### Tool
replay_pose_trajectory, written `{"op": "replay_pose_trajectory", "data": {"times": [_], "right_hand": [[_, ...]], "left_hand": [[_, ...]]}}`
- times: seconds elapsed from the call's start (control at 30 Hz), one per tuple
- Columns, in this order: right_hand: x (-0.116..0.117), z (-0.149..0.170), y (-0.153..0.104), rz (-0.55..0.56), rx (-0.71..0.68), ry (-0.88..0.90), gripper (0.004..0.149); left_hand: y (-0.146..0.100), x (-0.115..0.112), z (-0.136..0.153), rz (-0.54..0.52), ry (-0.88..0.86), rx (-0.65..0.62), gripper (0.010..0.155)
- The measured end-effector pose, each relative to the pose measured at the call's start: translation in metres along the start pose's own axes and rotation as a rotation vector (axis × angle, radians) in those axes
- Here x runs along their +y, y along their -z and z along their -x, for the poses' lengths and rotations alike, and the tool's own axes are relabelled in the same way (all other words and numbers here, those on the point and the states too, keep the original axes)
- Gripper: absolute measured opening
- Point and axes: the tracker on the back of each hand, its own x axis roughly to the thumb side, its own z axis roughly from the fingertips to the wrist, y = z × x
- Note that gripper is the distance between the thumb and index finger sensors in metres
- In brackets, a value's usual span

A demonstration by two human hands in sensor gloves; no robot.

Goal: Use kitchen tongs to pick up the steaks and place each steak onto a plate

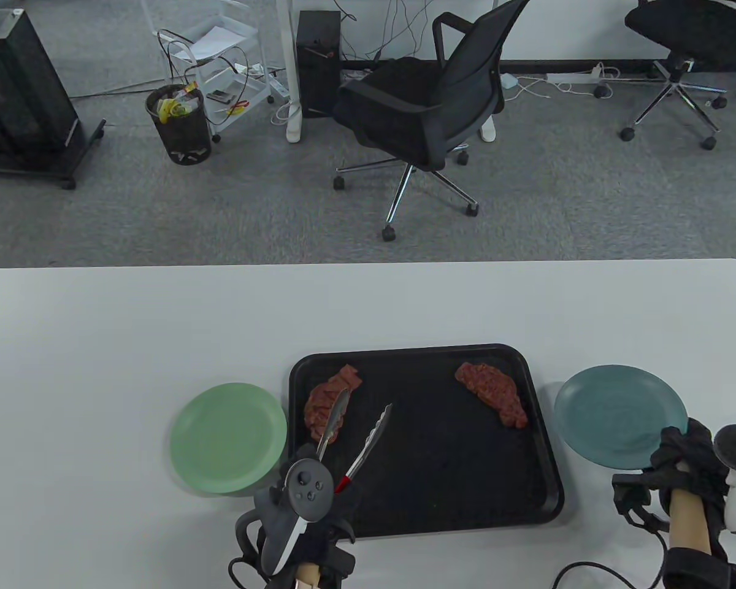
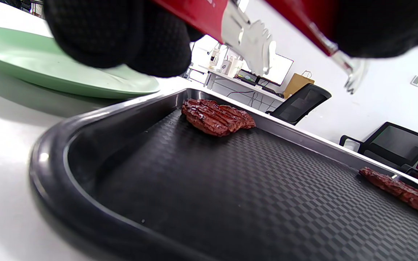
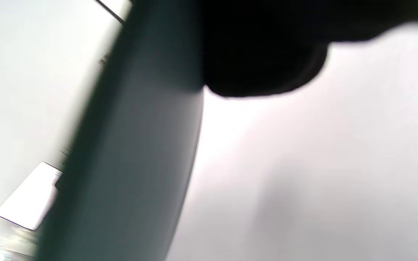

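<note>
Two brown steaks lie on a black tray (image 1: pixel 466 491): one steak (image 1: pixel 325 408) at its far left, the other steak (image 1: pixel 494 394) at its far right. My left hand (image 1: pixel 319 497) grips red-handled metal tongs (image 1: pixel 359 445) at the tray's near left; their arms are spread, one tip over the left steak (image 2: pixel 216 116). A green plate (image 1: pixel 227 437) sits left of the tray, a teal plate (image 1: pixel 619 414) right of it. My right hand (image 1: pixel 687 457) holds the teal plate's near rim (image 3: pixel 129 152).
The white table (image 1: pixel 129 331) stretches wide to the left and beyond the tray. Past its far edge are grey carpet, a black office chair (image 1: pixel 423 104) and a waste bin (image 1: pixel 179 123).
</note>
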Motion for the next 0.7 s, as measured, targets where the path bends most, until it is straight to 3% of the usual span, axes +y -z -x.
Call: {"op": "replay_pose_trajectory", "data": {"times": [0.23, 0.47, 0.7], "right_hand": [[0.052, -0.021, -0.049, -0.215, -0.169, 0.099, 0.051], [0.103, -0.017, -0.087, -0.440, -0.122, 0.166, 0.051], [0.108, -0.017, -0.098, -0.441, -0.171, 0.104, 0.052]], "left_hand": [[0.000, 0.001, 0.002, -0.026, -0.010, 0.012, 0.093], [0.000, -0.001, 0.004, -0.036, 0.005, 0.029, 0.094], [0.004, -0.003, 0.009, -0.027, 0.014, 0.064, 0.094]]}}
